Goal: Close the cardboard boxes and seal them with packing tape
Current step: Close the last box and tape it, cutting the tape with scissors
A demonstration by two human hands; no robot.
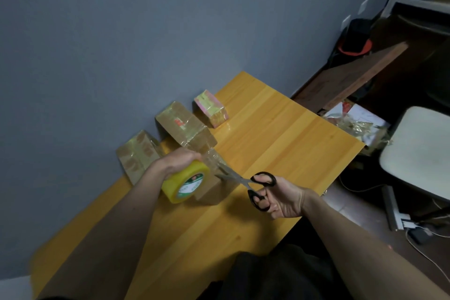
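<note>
Nearest: right hand [280,198], fingers through the black loops of the scissors [246,184], gripping them. Blades part open and pointed left into the clear strip of tape [214,162] pulled off the roll.

Left hand [179,161] curled over the top of the yellow tape roll [186,182], holding it lifted just in front of the box in work [209,187]. That box sits on the wooden bench [280,134], largely hidden behind roll and hand; cannot tell how much tape is already on it. The strip runs from the roll toward this box, blades at it.

Further back, along the wall: three boxes in a row. Left brown box [136,153], middle brown box [180,124], and small pink-and-yellow box [211,108]. All three closed, glossy with tape wrap.

Judgement: three boxes look finished. Fourth is at the cut step; strip not yet severed as far as visible. Remaining: cut, press the loose end down, possibly more passes. No further unsealed boxes visible on the bench.
</note>
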